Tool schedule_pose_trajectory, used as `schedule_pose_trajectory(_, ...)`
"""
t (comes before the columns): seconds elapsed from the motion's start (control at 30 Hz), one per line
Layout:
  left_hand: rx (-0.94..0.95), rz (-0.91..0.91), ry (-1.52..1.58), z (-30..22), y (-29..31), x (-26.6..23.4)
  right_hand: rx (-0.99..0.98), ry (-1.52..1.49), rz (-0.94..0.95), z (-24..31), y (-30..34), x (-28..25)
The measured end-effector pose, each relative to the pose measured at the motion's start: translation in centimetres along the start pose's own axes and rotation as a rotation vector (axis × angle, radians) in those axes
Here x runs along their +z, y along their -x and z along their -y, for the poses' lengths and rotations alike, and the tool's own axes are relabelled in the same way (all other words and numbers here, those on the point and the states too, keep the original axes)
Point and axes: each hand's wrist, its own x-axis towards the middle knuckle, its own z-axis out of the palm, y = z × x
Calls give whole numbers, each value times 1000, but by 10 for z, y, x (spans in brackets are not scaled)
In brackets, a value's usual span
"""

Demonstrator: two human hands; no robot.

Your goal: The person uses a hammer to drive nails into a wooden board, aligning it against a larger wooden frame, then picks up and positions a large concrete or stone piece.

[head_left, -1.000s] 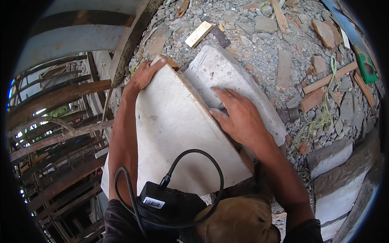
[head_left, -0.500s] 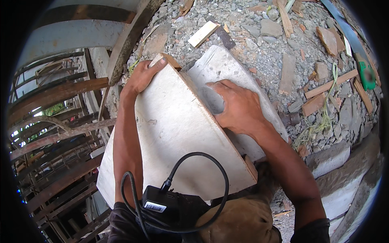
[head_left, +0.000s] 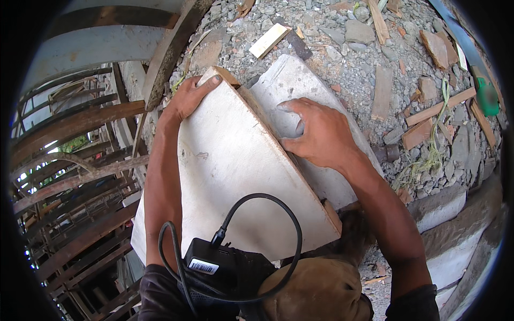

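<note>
A large white panel [head_left: 230, 176] with wooden strips along its edge leans across the middle, tilted in front of my body. My left hand [head_left: 193, 96] grips its far corner, thumb on the white face and the other fingers going out of sight behind the edge. Beside it on the right lies a second pale, dusty slab [head_left: 292, 77], partly hidden by the panel and my arm. Over this slab hovers my right hand [head_left: 324, 134], fingers curved and apart from the thumb, with nothing visible held. Its thumb tip is close to the panel's right edge; whether they touch I cannot tell.
A black box [head_left: 211, 262] with a looped black cable [head_left: 294, 214] hangs at my chest, over the panel's near end. Gravel carries wood scraps [head_left: 381, 93] and a green object [head_left: 486, 96]. Timber framing [head_left: 80, 125] stands left; pale blocks [head_left: 441, 208] lie at the lower right.
My right hand has shifted slightly up and to the right, its thumb drawing along the panel's edge. My left hand keeps its grip on the corner. The panel has barely moved.
</note>
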Motion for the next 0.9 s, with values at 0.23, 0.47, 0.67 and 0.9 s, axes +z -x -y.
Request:
schedule_pose_trajectory(0.23,-58,175,64,7,-3,9,83,-219,-82,-9,60,-11)
schedule_pose_trajectory(0.47,-210,297,234,40,-42,-4,976,-423,369,2,230,-54)
schedule_pose_trajectory(0.67,-176,410,409,29,-52,3,961,-1590,394,-14,250,19)
schedule_pose_trajectory(0.9,-168,322,486,30,-36,12,791,-2068,243,-25,240,67)
